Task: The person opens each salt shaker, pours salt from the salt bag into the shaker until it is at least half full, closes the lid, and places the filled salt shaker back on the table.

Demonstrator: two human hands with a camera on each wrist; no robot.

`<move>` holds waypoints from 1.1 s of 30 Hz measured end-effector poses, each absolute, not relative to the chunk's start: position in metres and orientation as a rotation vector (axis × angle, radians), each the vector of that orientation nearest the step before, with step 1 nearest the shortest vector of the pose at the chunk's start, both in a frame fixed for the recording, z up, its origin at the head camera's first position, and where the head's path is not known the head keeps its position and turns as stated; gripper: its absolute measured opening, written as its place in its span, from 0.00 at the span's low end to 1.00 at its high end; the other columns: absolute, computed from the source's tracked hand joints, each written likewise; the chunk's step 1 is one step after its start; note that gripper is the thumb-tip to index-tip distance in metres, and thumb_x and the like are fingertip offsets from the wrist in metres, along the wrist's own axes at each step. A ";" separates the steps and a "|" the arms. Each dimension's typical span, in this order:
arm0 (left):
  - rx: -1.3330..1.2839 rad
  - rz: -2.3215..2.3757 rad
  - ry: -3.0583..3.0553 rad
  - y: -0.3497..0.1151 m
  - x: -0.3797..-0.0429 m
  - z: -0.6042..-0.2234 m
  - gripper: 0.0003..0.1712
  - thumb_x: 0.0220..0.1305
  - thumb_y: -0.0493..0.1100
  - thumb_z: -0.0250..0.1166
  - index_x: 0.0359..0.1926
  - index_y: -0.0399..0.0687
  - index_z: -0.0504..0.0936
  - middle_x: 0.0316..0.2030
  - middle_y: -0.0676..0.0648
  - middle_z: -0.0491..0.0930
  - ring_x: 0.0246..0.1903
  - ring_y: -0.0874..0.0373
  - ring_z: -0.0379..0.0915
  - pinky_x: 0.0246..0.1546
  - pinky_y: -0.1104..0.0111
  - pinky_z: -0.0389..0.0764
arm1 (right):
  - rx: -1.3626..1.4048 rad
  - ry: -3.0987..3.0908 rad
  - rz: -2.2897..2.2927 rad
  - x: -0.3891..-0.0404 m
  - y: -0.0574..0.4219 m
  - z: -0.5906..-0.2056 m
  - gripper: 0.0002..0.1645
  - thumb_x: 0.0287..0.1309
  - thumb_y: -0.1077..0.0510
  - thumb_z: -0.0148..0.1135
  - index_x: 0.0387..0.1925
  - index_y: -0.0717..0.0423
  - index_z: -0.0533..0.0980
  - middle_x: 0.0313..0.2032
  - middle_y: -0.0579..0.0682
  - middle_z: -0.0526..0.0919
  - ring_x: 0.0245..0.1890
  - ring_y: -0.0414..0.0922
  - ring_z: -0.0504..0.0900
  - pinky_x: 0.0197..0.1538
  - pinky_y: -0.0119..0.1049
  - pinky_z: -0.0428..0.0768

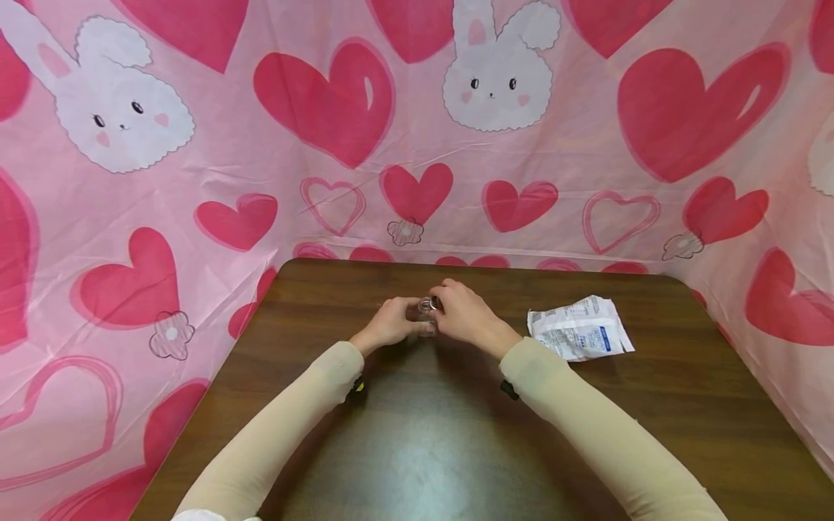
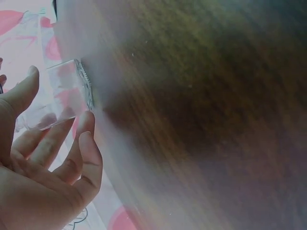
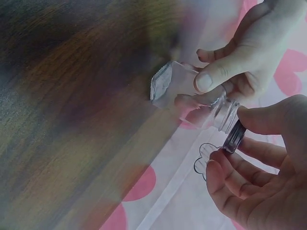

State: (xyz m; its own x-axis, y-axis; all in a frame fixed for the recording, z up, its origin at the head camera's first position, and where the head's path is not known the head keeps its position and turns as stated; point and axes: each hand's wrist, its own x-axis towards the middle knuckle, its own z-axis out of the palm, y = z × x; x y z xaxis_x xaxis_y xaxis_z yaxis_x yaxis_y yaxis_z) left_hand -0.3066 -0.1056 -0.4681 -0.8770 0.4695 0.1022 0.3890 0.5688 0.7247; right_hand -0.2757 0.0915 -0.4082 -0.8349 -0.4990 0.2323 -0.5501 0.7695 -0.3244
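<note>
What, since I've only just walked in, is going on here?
A person's left hand holds a clear jar, and the right hand pinches a dark lid at its mouth. The jar's threads show, so the lid isn't screwed down. A white printed packet lies on the brown table, off to the right.

A white packet lies on the brown table.

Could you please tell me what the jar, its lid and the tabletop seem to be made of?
Jar: clear, glossy glass or plastic, as pink shows through it.
Lid: dark, shiny, perhaps metal or plastic, given its glints.
Tabletop: brown, satin wood or wood-look laminate, with streaky grain.
</note>
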 end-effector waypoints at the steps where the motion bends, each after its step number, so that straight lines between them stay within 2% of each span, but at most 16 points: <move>1: 0.740 1.205 2.693 -0.105 -0.306 -0.468 0.23 0.62 0.48 0.80 0.56 0.48 0.88 0.49 0.50 0.88 0.48 0.55 0.84 0.56 0.56 0.81 | 0.841 -2.830 0.585 -0.276 0.092 -0.409 0.18 0.63 0.60 0.71 0.53 0.63 0.84 0.42 0.55 0.81 0.40 0.49 0.81 0.48 0.46 0.83; 6: 0.746 1.223 2.697 -0.105 -0.303 -0.466 0.24 0.62 0.47 0.80 0.58 0.47 0.87 0.49 0.49 0.88 0.46 0.56 0.84 0.53 0.57 0.82 | 0.835 -2.846 0.603 -0.274 0.094 -0.409 0.21 0.64 0.59 0.72 0.55 0.64 0.83 0.44 0.56 0.81 0.42 0.49 0.82 0.49 0.46 0.83; 10: 0.773 1.230 2.686 -0.104 -0.301 -0.468 0.28 0.63 0.45 0.79 0.62 0.46 0.84 0.47 0.49 0.88 0.40 0.56 0.83 0.45 0.61 0.83 | 0.815 -2.861 0.617 -0.272 0.098 -0.410 0.22 0.63 0.59 0.73 0.56 0.65 0.82 0.45 0.56 0.81 0.41 0.49 0.82 0.50 0.48 0.84; 15: 0.758 1.213 2.692 -0.104 -0.300 -0.469 0.41 0.62 0.45 0.80 0.72 0.39 0.74 0.44 0.45 0.86 0.33 0.55 0.79 0.36 0.63 0.82 | 0.795 -2.866 0.625 -0.270 0.105 -0.412 0.23 0.63 0.60 0.74 0.57 0.66 0.82 0.45 0.57 0.81 0.41 0.50 0.82 0.50 0.48 0.84; 18: 0.743 1.207 2.707 -0.105 -0.298 -0.468 0.45 0.62 0.46 0.80 0.74 0.37 0.71 0.47 0.43 0.86 0.36 0.54 0.80 0.41 0.60 0.84 | 0.796 -2.859 0.622 -0.269 0.108 -0.413 0.23 0.63 0.60 0.74 0.57 0.67 0.82 0.45 0.58 0.81 0.42 0.51 0.82 0.50 0.49 0.84; 23: 0.772 1.199 2.702 -0.108 -0.294 -0.467 0.38 0.64 0.45 0.78 0.71 0.42 0.75 0.55 0.43 0.84 0.50 0.51 0.81 0.55 0.53 0.81 | 0.781 -2.859 0.614 -0.267 0.112 -0.413 0.24 0.63 0.60 0.74 0.57 0.67 0.82 0.46 0.58 0.82 0.44 0.52 0.82 0.51 0.50 0.84; 27: 0.756 1.187 2.722 -0.111 -0.289 -0.467 0.36 0.64 0.45 0.78 0.70 0.42 0.76 0.55 0.42 0.84 0.53 0.46 0.82 0.57 0.51 0.80 | 0.775 -2.851 0.609 -0.265 0.115 -0.415 0.23 0.62 0.59 0.75 0.56 0.66 0.82 0.45 0.57 0.82 0.43 0.52 0.82 0.50 0.51 0.84; 33: 0.661 1.094 2.813 -0.116 -0.285 -0.464 0.35 0.65 0.48 0.78 0.68 0.40 0.79 0.59 0.42 0.84 0.57 0.47 0.81 0.60 0.51 0.78 | 0.769 -2.832 0.589 -0.261 0.119 -0.417 0.22 0.62 0.58 0.75 0.54 0.65 0.83 0.44 0.56 0.82 0.42 0.52 0.83 0.49 0.52 0.84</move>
State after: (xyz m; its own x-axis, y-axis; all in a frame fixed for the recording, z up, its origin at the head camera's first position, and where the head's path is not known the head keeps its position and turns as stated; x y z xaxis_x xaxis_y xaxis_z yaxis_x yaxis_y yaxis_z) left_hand -0.2854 -0.1159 -0.4644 -0.9072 0.4075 0.1046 0.3712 0.6580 0.6552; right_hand -0.2610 0.1192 -0.4170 -0.8578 -0.4544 0.2402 -0.5125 0.7918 -0.3322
